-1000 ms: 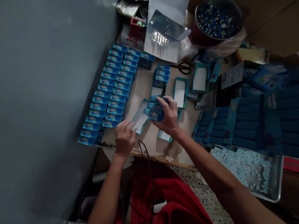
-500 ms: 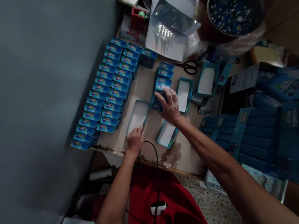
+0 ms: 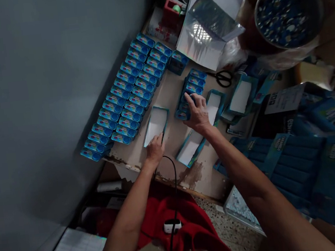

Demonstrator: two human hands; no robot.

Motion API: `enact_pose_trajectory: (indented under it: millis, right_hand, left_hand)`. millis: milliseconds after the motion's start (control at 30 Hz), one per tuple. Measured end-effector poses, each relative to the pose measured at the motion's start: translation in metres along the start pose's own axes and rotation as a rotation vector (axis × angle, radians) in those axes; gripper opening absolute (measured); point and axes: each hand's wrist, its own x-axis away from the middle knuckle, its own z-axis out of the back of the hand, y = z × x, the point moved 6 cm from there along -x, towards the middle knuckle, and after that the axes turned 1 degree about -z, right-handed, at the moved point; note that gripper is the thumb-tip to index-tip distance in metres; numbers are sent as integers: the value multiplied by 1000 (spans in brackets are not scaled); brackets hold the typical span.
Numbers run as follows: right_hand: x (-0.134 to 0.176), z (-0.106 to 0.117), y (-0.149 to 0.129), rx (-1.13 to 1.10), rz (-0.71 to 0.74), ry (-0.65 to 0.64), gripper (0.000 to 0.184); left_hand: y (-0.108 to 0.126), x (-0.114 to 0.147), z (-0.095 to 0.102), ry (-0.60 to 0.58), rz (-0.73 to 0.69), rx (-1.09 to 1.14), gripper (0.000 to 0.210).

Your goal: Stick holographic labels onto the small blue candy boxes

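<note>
My left hand (image 3: pixel 155 147) is closed on the near end of a shallow open box (image 3: pixel 156 123) with a white inside and blue-green edges. My right hand (image 3: pixel 198 113) curls its fingers over a short row of small blue boxes (image 3: pixel 195 82), gripping at the near part of that row; its fingers partly hide which ones it holds. Right of that row lies another open box (image 3: pixel 214 106) with a white inside, and nearer to me a third open box (image 3: pixel 188 150) sits partly under my right wrist.
Two long rows of upright blue boxes (image 3: pixel 127 93) line the wall side. Black scissors (image 3: pixel 224 78), a clear plastic sheet (image 3: pixel 204 24), a red tape dispenser (image 3: pixel 171 14) and a metal pot (image 3: pixel 289 15) of small pieces stand farther back. Large blue packs (image 3: pixel 298 159) are stacked at right. A black cable (image 3: pixel 176 177) crosses the table edge.
The view has shifted a little. My right hand has settled lower over the near part of the short row, its fingers more hidden among the boxes. My left hand keeps hold of the open box.
</note>
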Motion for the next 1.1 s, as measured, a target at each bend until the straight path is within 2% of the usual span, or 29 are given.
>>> enact_pose_trajectory:
  millis: [133, 267, 367, 433, 500, 533, 633, 700, 733, 800, 833, 900, 967, 1033, 1100]
  right_hand:
    - [-8, -11, 9, 60, 11, -119, 92]
    - [-6, -24, 25, 112, -22, -159, 84]
    - [-6, -21, 32, 111, -16, -217, 85]
    - [-7, -13, 25, 124, -30, -253, 89]
    - [-3, 1, 0, 130, -54, -208, 92]
    - [1, 8, -21, 105, -49, -157, 91]
    - [25, 17, -111, -130, 85, -43, 73]
    - [41, 2, -170, -301, 155, -63, 62]
    - [46, -10, -190, -349, 125, -54, 65]
    - [48, -40, -211, -403, 19, -17, 81]
    - [47, -56, -214, -419, -23, -5, 90]
    - [41, -83, -217, -435, -63, 1, 102]
    - [36, -98, -219, -428, -87, 12, 109]
    - [33, -102, -225, -396, -133, 23, 109]
    - [33, -102, -237, -333, -191, 2, 102]
  left_hand:
    - [11, -2, -7, -34, 24, 5, 50]
    - [25, -6, -15, -58, 21, 25, 56]
    - [35, 1, -16, -111, 34, 40, 61]
    - [39, 14, -14, -128, 21, 61, 62]
    - [40, 34, -6, -86, -51, 97, 63]
    - [38, 47, 1, -32, -93, 117, 61]
    - [5, 84, 43, 224, -103, 131, 40]
    - [-35, 96, 83, 410, -10, 92, 36]
    - [-55, 95, 104, 481, 28, 67, 37]
    - [-91, 77, 141, 566, 50, 25, 37]
    - [-102, 61, 153, 564, 14, 9, 38]
    - [-114, 29, 164, 495, -111, -10, 41]
    - [-116, 6, 161, 413, -219, -11, 41]
    - [-118, -1, 152, 377, -265, -1, 41]
    - [-119, 0, 144, 373, -278, 15, 41]
